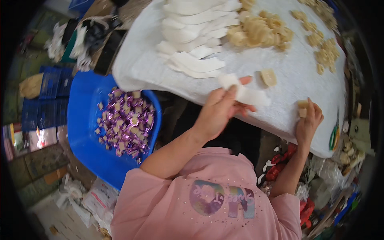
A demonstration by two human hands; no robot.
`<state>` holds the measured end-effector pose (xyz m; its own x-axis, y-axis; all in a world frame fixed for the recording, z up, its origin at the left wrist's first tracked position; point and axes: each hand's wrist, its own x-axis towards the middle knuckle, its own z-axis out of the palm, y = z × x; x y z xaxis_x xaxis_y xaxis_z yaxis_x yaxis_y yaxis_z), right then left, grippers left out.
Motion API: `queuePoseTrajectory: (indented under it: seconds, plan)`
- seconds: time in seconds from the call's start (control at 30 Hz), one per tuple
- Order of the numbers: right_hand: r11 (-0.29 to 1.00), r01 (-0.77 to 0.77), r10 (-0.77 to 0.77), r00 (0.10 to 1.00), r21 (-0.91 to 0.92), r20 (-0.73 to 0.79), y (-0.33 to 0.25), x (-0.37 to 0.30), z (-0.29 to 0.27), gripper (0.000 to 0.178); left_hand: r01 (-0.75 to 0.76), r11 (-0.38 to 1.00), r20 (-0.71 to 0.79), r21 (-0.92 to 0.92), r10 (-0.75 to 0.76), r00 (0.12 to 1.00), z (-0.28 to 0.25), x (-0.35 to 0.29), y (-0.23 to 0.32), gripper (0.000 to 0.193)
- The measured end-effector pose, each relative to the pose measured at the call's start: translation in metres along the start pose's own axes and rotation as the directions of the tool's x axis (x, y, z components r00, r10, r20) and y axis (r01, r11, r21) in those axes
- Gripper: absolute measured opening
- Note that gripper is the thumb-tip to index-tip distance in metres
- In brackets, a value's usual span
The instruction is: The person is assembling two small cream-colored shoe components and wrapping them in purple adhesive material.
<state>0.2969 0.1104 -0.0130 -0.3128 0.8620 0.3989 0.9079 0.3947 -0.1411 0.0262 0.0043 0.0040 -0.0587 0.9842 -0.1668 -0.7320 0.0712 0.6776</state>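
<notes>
My left hand (217, 109) is closed on a curved white strip (253, 96), pinched between thumb and fingers over the table's near edge. My right hand (307, 125) has its fingers bent around a small beige piece (303, 109) at the table's right front. Just beyond the left hand lies a single beige block-like piece (268, 77). Overlapping white curved strips (196, 28) are spread in a layered pile at the far middle. To their right is a heap of beige curled pieces (262, 32). What the beige pieces are made of I cannot tell.
A white cloth (140, 60) covers the table. More beige pieces (326, 54) lie at its far right, and a green-and-orange handled tool (334, 138) at its right edge. Left below stands a blue tub (86, 132) with shiny purple-and-beige pieces (126, 122). Blue crates (44, 108) stand further left.
</notes>
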Motion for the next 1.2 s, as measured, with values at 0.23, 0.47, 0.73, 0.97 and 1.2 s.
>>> queuePoseTrajectory:
  seconds: [0.23, 0.47, 0.73, 0.97, 1.2]
  plan:
    - [0.609, -0.113, 0.142, 0.989, 0.785, 0.032, -0.055, 0.003, -0.039, 0.028, -0.072, 0.976, -0.097, 0.206, 0.094, 0.991, -0.004, -0.014, 0.008, 0.046]
    - [0.178, 0.088, -0.095, 0.993, 0.98, -0.072, -0.13, 0.009, -0.038, 0.038, -0.177, 0.957, -0.035, 0.228, 0.189, 0.981, -0.007, -0.011, 0.002, 0.047]
    - [0.396, 0.516, -0.184, 0.855, 0.76, -0.484, -0.16, 0.008, -0.012, 0.044, -0.216, 0.976, 0.015, 0.029, 0.216, 0.976, 0.017, -0.024, 0.006, 0.041]
    - [0.346, 0.533, -0.147, 0.843, 0.772, -0.517, -0.162, 0.009, -0.002, 0.045, -0.16, 0.982, -0.045, 0.098, 0.165, 0.985, 0.021, -0.027, 0.01, 0.041]
    - [0.394, 0.517, -0.168, 0.854, 0.76, -0.493, -0.16, 0.011, -0.004, 0.044, -0.169, 0.98, -0.027, 0.108, 0.173, 0.985, 0.019, -0.028, 0.008, 0.037]
